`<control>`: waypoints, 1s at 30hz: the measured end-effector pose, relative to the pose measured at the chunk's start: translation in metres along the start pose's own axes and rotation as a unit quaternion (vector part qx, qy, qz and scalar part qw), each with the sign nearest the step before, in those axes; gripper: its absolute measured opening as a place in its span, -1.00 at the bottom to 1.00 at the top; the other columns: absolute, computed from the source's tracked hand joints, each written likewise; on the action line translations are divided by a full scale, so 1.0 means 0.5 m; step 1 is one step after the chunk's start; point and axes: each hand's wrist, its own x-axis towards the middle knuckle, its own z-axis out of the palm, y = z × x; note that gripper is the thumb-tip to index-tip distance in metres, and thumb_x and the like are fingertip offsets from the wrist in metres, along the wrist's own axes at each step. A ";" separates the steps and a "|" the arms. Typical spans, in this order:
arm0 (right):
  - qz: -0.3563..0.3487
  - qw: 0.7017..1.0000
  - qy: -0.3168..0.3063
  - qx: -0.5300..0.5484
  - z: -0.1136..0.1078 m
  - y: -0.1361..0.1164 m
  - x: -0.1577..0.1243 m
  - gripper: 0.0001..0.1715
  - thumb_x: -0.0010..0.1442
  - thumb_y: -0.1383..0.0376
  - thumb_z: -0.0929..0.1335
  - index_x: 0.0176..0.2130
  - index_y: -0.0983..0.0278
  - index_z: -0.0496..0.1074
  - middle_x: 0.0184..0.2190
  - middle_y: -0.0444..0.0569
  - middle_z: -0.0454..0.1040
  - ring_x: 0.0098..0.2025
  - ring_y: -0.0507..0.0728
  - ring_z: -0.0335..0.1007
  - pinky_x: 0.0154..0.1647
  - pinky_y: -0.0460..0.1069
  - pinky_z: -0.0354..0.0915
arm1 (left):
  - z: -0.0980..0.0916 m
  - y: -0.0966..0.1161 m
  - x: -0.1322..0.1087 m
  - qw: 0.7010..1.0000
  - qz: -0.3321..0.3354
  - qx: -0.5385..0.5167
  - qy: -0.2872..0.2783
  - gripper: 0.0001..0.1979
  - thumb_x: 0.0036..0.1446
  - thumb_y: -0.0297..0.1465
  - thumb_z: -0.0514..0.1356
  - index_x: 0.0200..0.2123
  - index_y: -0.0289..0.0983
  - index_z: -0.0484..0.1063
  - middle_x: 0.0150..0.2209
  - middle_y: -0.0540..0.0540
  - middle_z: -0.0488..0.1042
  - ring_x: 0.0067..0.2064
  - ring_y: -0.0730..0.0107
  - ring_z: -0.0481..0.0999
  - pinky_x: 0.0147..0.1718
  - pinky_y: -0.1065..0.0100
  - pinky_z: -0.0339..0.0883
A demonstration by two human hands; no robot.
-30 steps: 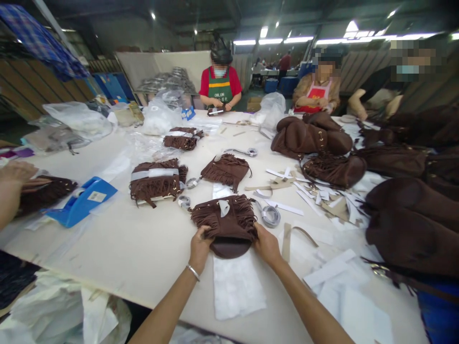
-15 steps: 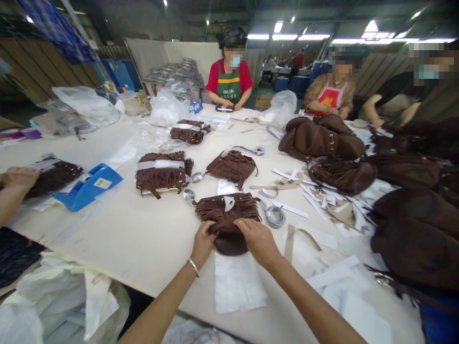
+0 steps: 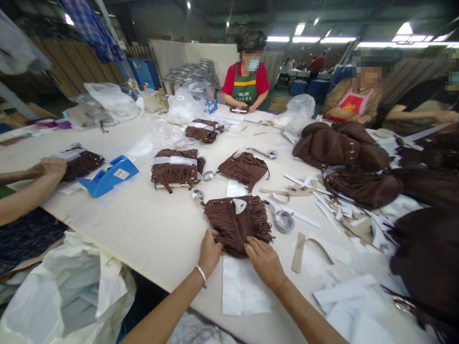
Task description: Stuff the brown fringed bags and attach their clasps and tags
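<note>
A small brown suede bag with fringe [image 3: 236, 220] lies flat on the white table [image 3: 154, 234] straight in front of me, a white tag on its top edge. My left hand [image 3: 210, 251] grips its near left corner, fingers curled on the fringe. My right hand [image 3: 264, 260] presses on its near right edge with fingers bent over the fabric. A white sheet of paper [image 3: 242, 286] lies under the bag's near end, between my wrists.
Other fringed bags [image 3: 175, 168] lie beyond, with silver straps [image 3: 283, 220], paper strips [image 3: 304, 217] and a blue tape dispenser [image 3: 107, 175]. Large brown bags [image 3: 340, 145] pile up at right. A co-worker's hand [image 3: 50, 167] rests at left; other people sit across. Plastic bags [image 3: 64, 296] hang below the table edge.
The fringe now covers the bag's rounded dark lower flap, which showed earlier. My right hand slid from the bag's right side to its near edge. The camera shifted left.
</note>
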 end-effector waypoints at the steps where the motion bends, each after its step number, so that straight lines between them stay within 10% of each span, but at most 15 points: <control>1: 0.010 1.000 -0.008 0.007 -0.001 -0.001 0.002 -0.75 0.27 0.47 0.24 -0.16 0.30 0.46 -0.03 0.13 0.51 0.02 0.21 0.42 0.03 0.09 0.36 | 0.002 0.004 0.000 1.000 0.001 -0.007 0.002 -0.71 -0.06 -0.52 0.19 -0.22 -0.23 0.26 -0.32 -0.02 0.46 -0.48 0.42 0.46 -0.60 0.43 0.33; 14: 0.093 0.985 -0.075 0.126 -0.026 -0.010 0.027 -0.29 0.29 0.40 0.19 0.36 0.33 -0.07 -0.06 0.13 0.52 -0.10 0.16 0.50 -0.11 0.02 0.45 | 0.029 0.054 -0.027 0.998 -0.005 -0.062 -0.005 -0.60 0.01 -0.38 0.12 -0.02 -0.25 0.26 -0.35 0.02 0.49 -0.63 0.56 0.32 -0.65 0.47 0.22; 24: 0.224 0.954 -0.030 0.196 -0.023 0.039 0.041 -0.58 0.32 0.33 0.15 0.14 0.18 0.26 -0.07 -0.02 0.55 -0.20 0.17 0.55 -0.24 0.01 0.43 | -0.018 0.093 0.027 0.988 0.092 -0.005 -0.120 -0.86 -0.15 -0.45 0.28 -0.40 -0.23 0.49 -0.35 0.01 0.49 -0.26 0.35 0.46 -0.23 0.38 0.32; 30: 0.251 0.946 -0.038 0.203 -0.021 0.045 0.045 -0.61 0.33 0.31 0.13 0.10 0.21 0.29 -0.10 -0.01 0.55 -0.22 0.17 0.55 -0.25 0.00 0.41 | -0.017 0.110 0.033 0.975 0.116 0.047 -0.182 -0.78 -0.22 -0.50 0.32 -0.45 -0.24 0.36 -0.48 0.10 0.40 -0.41 0.43 0.38 -0.40 0.44 0.24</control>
